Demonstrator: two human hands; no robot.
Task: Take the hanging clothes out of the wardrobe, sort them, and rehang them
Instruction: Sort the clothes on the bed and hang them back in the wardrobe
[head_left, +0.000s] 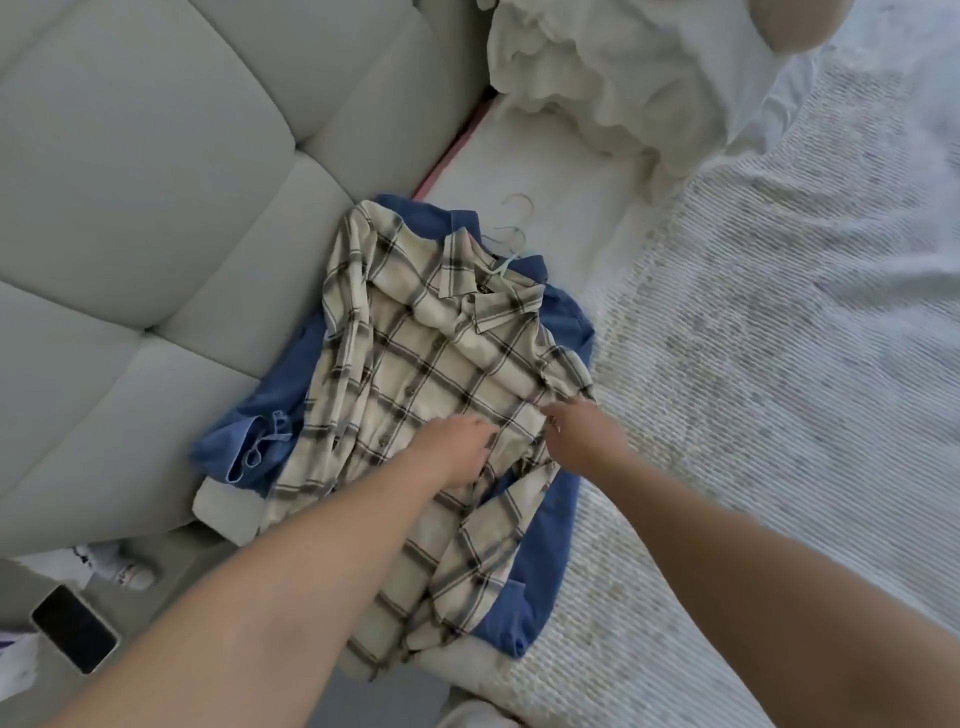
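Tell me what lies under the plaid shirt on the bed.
Under the plaid shirt lies a blue shirt, showing at its collar, left sleeve and right edge. Pale hanger hooks stick out at the collars. The blue shirt's middle and the hangers' bodies are covered.
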